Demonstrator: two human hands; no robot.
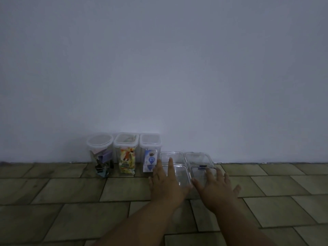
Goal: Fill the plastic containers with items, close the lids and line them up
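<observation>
Three tall clear containers with closed lids stand in a row against the wall: a round one (100,153) holding clips and paper, a middle one (126,153) with colourful packets, and a third (150,153) with blue-white sachets. To their right lie low clear boxes: two at the back (173,155) (197,157) and two in front (179,176) (202,172). My left hand (166,181) rests flat, fingers spread, on the front left box. My right hand (215,187) lies spread on the front right box, which has a dark clip at its far edge.
The floor (71,192) is paved with olive-green tiles and meets a plain white wall (159,68) right behind the containers. The light is dim. Both of my forearms reach in from the bottom edge.
</observation>
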